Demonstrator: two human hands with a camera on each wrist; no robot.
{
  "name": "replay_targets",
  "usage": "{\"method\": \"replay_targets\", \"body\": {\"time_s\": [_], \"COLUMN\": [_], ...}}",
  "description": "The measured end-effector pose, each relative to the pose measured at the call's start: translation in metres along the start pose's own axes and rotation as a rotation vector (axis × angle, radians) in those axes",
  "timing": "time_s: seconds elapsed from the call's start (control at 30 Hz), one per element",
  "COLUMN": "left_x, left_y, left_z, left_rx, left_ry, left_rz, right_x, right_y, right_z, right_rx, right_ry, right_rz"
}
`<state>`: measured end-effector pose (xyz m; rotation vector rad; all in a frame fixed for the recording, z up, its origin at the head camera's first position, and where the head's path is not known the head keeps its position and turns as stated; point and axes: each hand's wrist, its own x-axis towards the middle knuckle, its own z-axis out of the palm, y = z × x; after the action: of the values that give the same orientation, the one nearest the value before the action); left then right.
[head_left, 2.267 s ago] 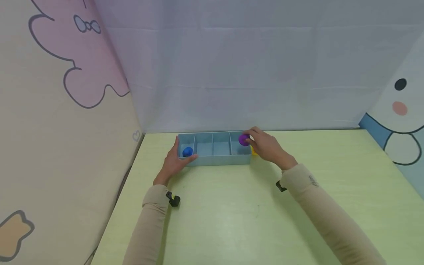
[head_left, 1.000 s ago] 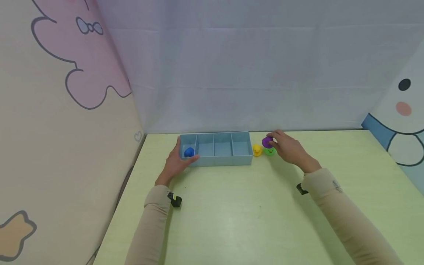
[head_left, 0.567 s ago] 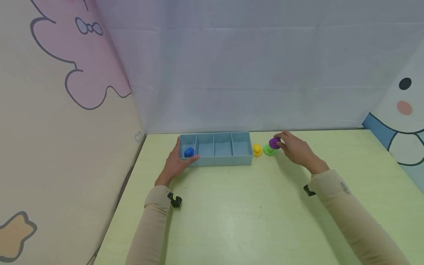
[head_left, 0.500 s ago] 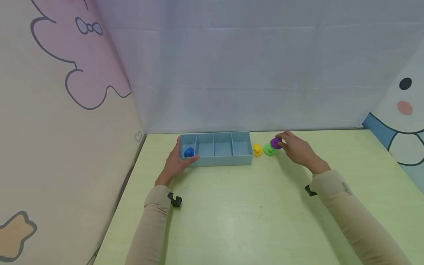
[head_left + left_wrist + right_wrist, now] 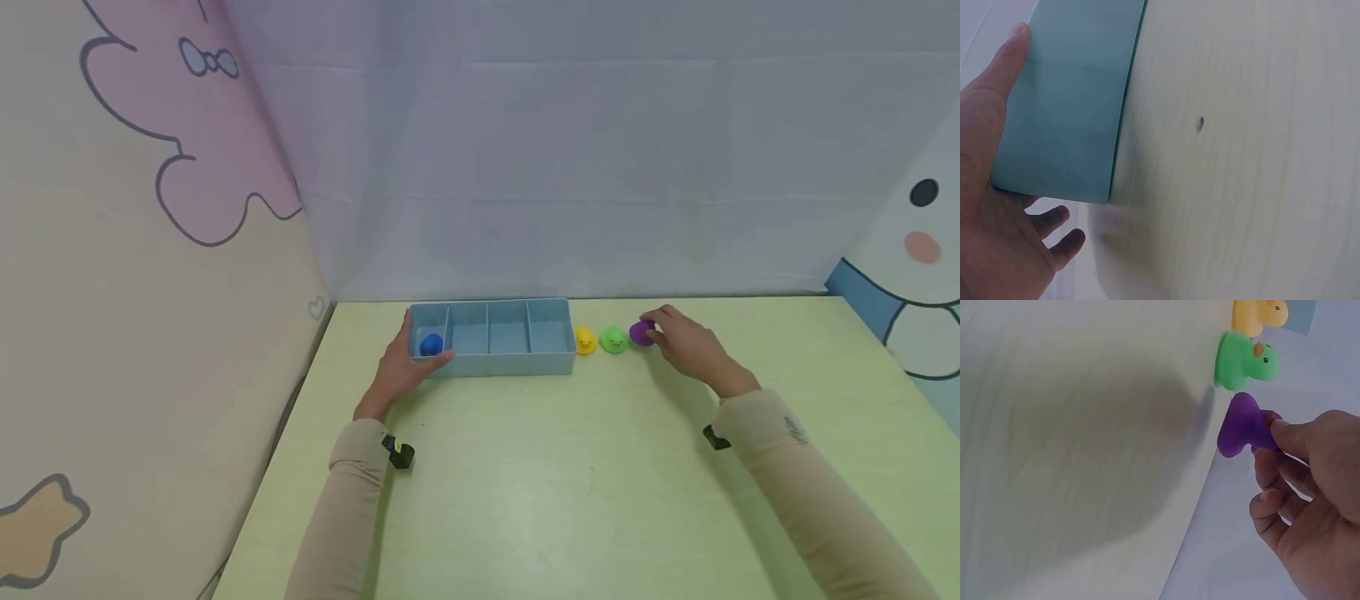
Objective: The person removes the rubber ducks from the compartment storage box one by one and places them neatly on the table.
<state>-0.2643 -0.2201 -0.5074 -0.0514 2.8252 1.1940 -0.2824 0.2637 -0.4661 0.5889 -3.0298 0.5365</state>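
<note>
At its left end my left hand (image 5: 397,371) grips a light blue four-compartment tray (image 5: 510,365). In the left wrist view the thumb lies along the tray's front wall, and the fingers reach round its end. A blue toy (image 5: 431,345) sits in the leftmost compartment. My right hand (image 5: 692,348) pinches the head of a purple rubber duck (image 5: 1241,428) between thumb and fingers, low over the table. To its left, a green rubber duck (image 5: 613,340) and a yellow rubber duck (image 5: 585,341) stand in a row beside the tray's right end.
The pale yellow-green table (image 5: 510,483) ends at the back against a hanging whitish cloth (image 5: 525,167). A wall panel with cartoon drawings (image 5: 187,375) rises along the left edge, and another (image 5: 922,300) stands at the right.
My right hand has carried the purple duck rightward from over the tray's right end, past the yellow and green ducks, and down to the green one's right. The left hand stays on the tray.
</note>
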Motion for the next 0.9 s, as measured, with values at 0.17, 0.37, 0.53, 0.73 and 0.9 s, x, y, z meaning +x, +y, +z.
{"method": "replay_targets", "body": {"time_s": [0.17,0.37,0.53,0.73,0.9], "left_x": [0.0,-0.001,-0.002,-0.004,-0.005], "left_y": [0.0,0.001,0.001,0.002,0.004], "left_z": [0.0,-0.001,-0.001,-0.003,-0.004], "left_rx": [0.005,0.005,0.007,0.017,0.031], "left_ry": [-0.01,-0.008,-0.005,0.0,0.003], "left_rz": [-0.002,0.002,-0.006,-0.019,-0.031], "right_x": [-0.001,0.0,-0.001,-0.001,-0.001], "right_y": [0.005,0.01,0.012,0.016,0.015], "right_z": [0.004,0.009,0.011,0.012,0.009], "right_rx": [-0.003,0.004,0.022,0.037,0.05], "right_ry": [-0.022,-0.026,-0.013,0.006,0.008], "right_rz": [0.008,-0.002,-0.022,-0.049,-0.05]}}
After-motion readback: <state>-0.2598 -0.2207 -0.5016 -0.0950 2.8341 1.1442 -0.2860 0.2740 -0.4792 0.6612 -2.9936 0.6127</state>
